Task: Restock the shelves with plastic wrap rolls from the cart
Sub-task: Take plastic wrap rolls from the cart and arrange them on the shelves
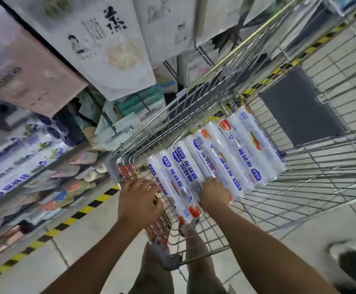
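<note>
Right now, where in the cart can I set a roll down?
The cart's wire floor is bare to the right of the plastic wrap rolls, out to the grey panel. The left side, along the wall, is packed with rolls.

The person's left hand (140, 198) and right hand (214, 196) were both bare, and the forearms (264, 247) were uncovered as far back as the lower edge of the view. Below them showed grey-brown shorts (202, 281), with the legs (194, 236) bare past the hem. At the lower right was a dark shoe (351, 262) with a white toe; whose it was could not be told.
</note>
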